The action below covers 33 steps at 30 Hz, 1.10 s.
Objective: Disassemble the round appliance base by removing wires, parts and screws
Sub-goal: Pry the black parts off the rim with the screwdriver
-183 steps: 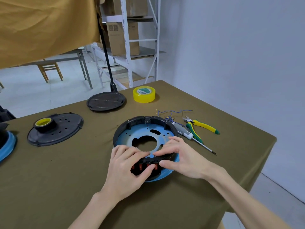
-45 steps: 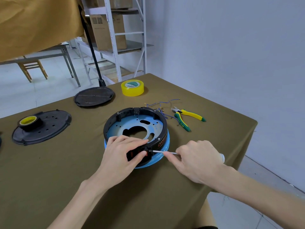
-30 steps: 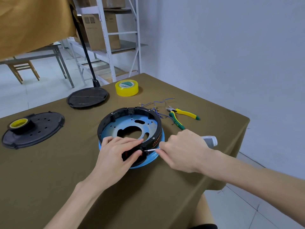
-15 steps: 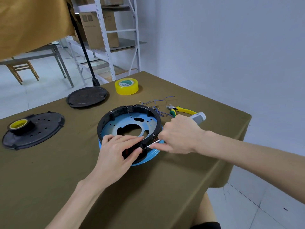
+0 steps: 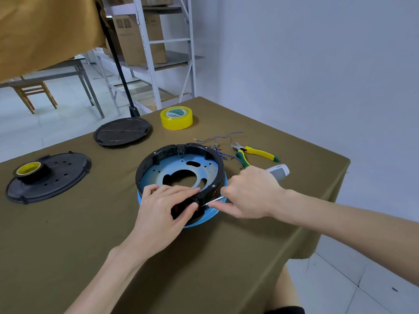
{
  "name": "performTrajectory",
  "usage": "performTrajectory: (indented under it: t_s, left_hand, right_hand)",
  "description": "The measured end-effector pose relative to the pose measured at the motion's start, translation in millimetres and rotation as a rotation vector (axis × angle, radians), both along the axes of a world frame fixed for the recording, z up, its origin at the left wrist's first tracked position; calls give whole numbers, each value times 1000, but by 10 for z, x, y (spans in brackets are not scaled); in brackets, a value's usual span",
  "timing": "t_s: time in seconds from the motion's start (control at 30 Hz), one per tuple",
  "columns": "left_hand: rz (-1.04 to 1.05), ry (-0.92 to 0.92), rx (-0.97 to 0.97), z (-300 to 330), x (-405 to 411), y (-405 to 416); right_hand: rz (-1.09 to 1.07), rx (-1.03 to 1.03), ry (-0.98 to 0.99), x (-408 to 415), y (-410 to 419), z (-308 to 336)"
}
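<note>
The round appliance base (image 5: 158,155), a black ring over a blue plate, lies on the olive table. My left hand (image 5: 163,211) grips the black part with red pieces at the base's near rim, thumb pressed on its right end. My right hand (image 5: 249,191) holds a screwdriver (image 5: 277,172) with a grey-white handle; its thin metal shaft runs left and the tip touches the rim just beside my left thumb. Cut blue wires (image 5: 217,139) lie behind the base.
Yellow-green cutters (image 5: 256,152) lie right of the base. A yellow tape roll (image 5: 176,117) stands at the back. Two black round covers (image 5: 122,134) (image 5: 59,175) lie to the left, one carrying a small tape roll (image 5: 29,168). The table's right edge (image 5: 337,200) is close to my right hand.
My right hand picked up the screwdriver, brought its tip to the rim by my left thumb and swung the handle up and away. My left hand stayed on the black part.
</note>
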<state>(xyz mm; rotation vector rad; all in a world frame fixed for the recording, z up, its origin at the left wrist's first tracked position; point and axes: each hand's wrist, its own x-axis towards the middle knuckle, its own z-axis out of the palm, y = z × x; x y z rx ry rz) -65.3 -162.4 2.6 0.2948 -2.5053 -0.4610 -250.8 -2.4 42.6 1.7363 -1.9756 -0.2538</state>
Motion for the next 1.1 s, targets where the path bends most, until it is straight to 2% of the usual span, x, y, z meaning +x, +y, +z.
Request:
performTrajectory:
  t_s: [0.1, 0.17, 0.27, 0.33, 0.47, 0.6, 0.77, 0.9, 1.0, 1.1]
  left_hand:
    - [1, -2, -2, 1, 6, -10]
    - [-2, -2, 1, 0, 5, -12]
    - [1, -1, -5, -9, 4, -9]
    - [-3, 5, -10, -10, 3, -4]
    - [-7, 7, -14, 7, 5, -1]
    - [-4, 11, -20, 17, 7, 3]
    - [1, 12, -23, 3, 5, 5]
    - [10, 14, -28, 13, -1, 13]
    - [10, 10, -23, 25, 11, 4]
    - [2, 12, -10, 28, 26, 3]
  right_hand:
    - [100, 34, 4, -75, -47, 13]
    - [90, 12, 8, -35, -9, -39]
    - [-17, -174, -56, 106, 80, -119]
    - [-23, -200, -74, 72, 76, -138]
    - [223, -47, -37, -184, -88, -59]
    - [331, -109, -52, -294, -159, -118]
    - [318, -224, -77, -282, -87, -245]
    - [464, -218, -7, -349, -243, -65]
    - [501, -243, -66, -380, -240, -107]
    - [448, -304, -186, -441, 1, -340]
